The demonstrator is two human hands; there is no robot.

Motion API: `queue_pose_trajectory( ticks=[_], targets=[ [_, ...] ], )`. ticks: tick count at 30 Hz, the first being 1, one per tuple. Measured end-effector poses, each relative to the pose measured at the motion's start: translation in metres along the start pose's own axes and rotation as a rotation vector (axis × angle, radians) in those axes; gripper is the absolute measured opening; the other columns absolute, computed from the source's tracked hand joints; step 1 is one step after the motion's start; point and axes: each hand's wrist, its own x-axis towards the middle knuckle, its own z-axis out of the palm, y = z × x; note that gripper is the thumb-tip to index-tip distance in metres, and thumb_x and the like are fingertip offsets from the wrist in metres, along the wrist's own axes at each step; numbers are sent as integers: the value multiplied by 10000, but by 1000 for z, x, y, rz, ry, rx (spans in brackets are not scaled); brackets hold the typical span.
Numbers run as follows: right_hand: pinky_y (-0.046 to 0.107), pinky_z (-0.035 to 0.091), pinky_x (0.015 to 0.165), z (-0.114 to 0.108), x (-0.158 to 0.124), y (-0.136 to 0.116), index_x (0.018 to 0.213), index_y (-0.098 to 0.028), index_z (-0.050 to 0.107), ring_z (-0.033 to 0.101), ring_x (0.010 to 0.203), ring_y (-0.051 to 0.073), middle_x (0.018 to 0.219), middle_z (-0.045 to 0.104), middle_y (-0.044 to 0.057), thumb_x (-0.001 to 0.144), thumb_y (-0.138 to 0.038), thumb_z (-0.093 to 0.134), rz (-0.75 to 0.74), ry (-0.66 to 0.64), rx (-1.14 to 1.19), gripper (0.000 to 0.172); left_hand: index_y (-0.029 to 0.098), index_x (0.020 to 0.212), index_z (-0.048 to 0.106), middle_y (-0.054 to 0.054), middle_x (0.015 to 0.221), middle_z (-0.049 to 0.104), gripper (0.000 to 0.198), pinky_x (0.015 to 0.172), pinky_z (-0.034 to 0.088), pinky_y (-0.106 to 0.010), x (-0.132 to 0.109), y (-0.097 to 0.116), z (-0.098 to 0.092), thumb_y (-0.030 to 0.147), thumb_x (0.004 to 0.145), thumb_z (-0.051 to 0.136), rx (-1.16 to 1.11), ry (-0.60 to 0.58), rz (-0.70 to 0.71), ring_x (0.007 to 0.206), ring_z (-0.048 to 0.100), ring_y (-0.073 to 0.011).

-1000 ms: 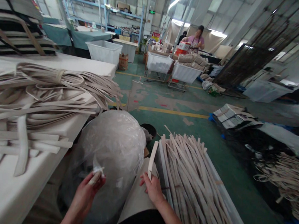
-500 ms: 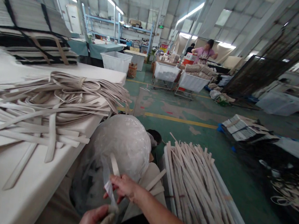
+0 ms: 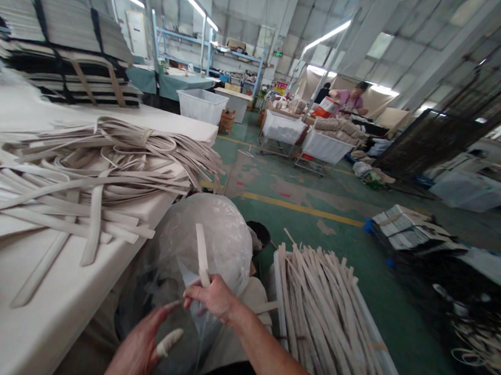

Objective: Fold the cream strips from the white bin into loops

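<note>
The green floor [image 3: 350, 241] is opening ahead beyond a yellow line and is leaving a free lane to the right of the bin. The table [image 3: 4, 336] is filling the left side, its near edge running down beside the plastic bag, and is carrying a strapped stack [image 3: 68, 23] and a spread of beige strips [image 3: 104, 170], some ends overhanging. A long bin [image 3: 387, 351], packed with more strips [image 3: 323, 309], is hemming in the right; the bulging plastic bag [image 3: 225, 232] is taking up the middle, and a dark bucket [image 3: 259, 234] is sitting just beyond it. Far off, a co-worker [image 3: 350, 100] is now leaning toward a red and white box [image 3: 326, 108], which is tilting where it was upright half a second ago. The left hand [image 3: 140, 346], which was pinching clear film then, is now holding its fingers loose, its wrapped thumb standing apart. The right hand [image 3: 216, 297] is clasping a single strip [image 3: 201, 247], now rising steeply over the bag. The film [image 3: 201, 328] is hanging at the right fingers; whether they are gripping it, I cannot tell.
</note>
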Motion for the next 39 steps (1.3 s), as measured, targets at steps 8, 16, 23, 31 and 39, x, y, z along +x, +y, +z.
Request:
queue_pose_trajectory(
  ticks=[8, 16, 23, 31, 39],
  targets=[
    [221, 429, 532, 9, 10, 11, 708, -132, 743, 579, 563, 114, 647, 685, 19, 719, -371, 765, -160, 127, -65, 240, 150, 1162, 706, -69, 802, 711, 829, 694, 526, -315, 23, 8, 49, 710, 567, 844, -749, -158, -321, 724, 638, -236],
    [230, 439, 583, 4, 18, 12, 622, -153, 704, 561, 571, 118, 600, 660, 6, 798, -330, 703, -213, 123, -177, 249, 123, 749, 741, -3, 634, 578, 608, 596, 359, -223, 11, 1, 40, 676, 539, 883, -736, -361, -390, 597, 430, -115],
    [234, 442, 630, -1, 27, 19, 633, -150, 697, 574, 605, 124, 616, 666, 7, 836, -278, 674, -233, 182, -255, 240, 122, 748, 774, -55, 639, 666, 632, 676, 431, -266, 3, 26, 23, 750, 734, 703, -621, -585, -326, 622, 536, -165],
    [223, 444, 479, -17, 22, 26, 991, -116, 700, 572, 559, 140, 693, 678, 35, 912, -591, 536, -168, 218, -223, 509, 78, 686, 753, -78, 589, 659, 645, 607, 427, -252, 9, -4, 43, 703, 565, 859, -842, -395, -529, 557, 533, -140],
    [199, 379, 453, -34, -39, 34, 1137, -155, 612, 486, 432, 66, 838, 724, 50, 966, -679, 428, -114, 22, -306, 582, 124, 856, 687, -33, 749, 696, 130, 664, 577, -244, 36, -7, 22, 234, 886, 749, -1247, 222, -812, 582, 642, -109]
  ],
)
